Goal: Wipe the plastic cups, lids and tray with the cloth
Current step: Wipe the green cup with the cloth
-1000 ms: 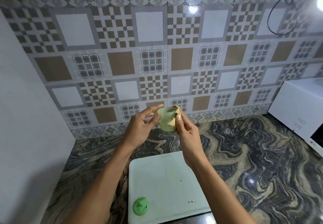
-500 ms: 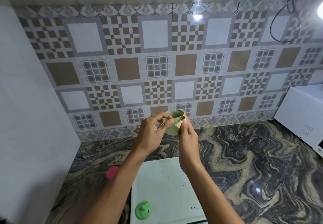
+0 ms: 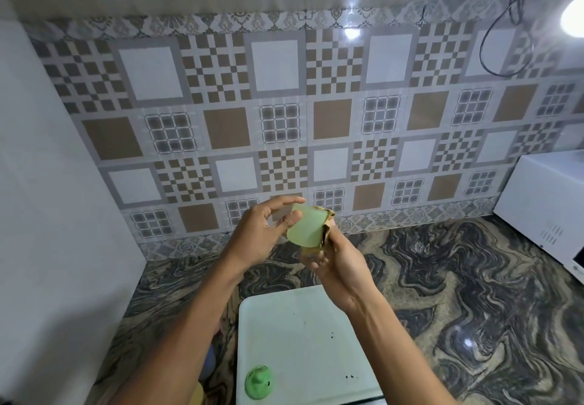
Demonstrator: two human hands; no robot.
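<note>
Green cup (image 3: 305, 227): your left hand (image 3: 256, 240) pinches it above the tray (image 3: 300, 325). Your right hand (image 3: 344, 268) grips the cloth (image 3: 326, 234) against it.

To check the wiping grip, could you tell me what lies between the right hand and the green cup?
The head view shows the yellowish cloth bunched between the right hand and the cup.

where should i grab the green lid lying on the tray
Probably by its rim, from above: the green lid lies flat close to the tray's left edge, so fingers fit better on its near and far sides. Its raised middle is too blurred to trust. Both hands are busy: left hand holds the pale green cup, right hand the cloth.
</note>
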